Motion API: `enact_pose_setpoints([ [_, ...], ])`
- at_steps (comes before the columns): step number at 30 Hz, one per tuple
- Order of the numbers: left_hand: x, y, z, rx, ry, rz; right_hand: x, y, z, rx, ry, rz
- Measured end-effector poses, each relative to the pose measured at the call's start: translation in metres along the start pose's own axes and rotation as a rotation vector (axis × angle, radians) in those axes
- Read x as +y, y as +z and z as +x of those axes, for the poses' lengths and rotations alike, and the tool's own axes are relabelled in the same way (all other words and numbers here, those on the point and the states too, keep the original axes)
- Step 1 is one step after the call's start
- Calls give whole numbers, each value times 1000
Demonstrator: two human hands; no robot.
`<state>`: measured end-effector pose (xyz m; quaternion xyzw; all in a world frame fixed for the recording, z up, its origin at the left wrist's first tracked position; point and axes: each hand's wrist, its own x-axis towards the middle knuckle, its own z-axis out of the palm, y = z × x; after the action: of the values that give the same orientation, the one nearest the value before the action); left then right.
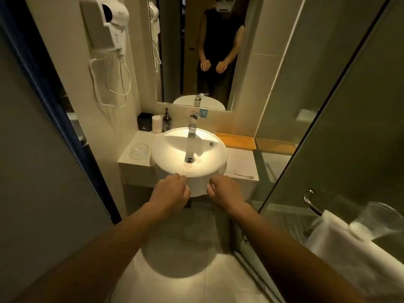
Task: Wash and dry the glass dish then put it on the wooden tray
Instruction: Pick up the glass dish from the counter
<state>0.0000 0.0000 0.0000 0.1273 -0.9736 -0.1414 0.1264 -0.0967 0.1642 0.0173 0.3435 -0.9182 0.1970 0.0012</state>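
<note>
wall hairdryer (109,25), mirror (196,51), soap bottle (167,122), towel (341,239)

A small hotel-style bathroom: round white basin (189,154) under a mirror (196,51), wall-mounted hairdryer (109,25), glass shower door (328,127) with towel (341,243)

Dim warm light, bright glare in the sink (166,147), wide-angle bending, blurred edges.

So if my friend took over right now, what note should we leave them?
Left hand and right hand: both empty, loosely curled at the near rim of the sink.
Glass dish: on the counter left of the sink, untouched.
Wooden tray: behind the sink on the right.
White towel: on the shower door handle.
Done: nothing visible yet.
Left: wash, dry, place on tray.
</note>
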Motion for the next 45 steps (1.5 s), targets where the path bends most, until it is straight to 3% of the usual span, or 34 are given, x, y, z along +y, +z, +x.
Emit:
enact_pose_setpoints([
  [8, -43, 33, 52, -40, -117, -20, 10, 37, 70, -81, 17, -76],
  [26, -201, 69, 242, -154, -270, -27, -11, 134, 318, -234, 18, -151],
  [45, -295, 64, 275, -59, -644, -86, -75, 206, 457, -386, -324, -143],
])
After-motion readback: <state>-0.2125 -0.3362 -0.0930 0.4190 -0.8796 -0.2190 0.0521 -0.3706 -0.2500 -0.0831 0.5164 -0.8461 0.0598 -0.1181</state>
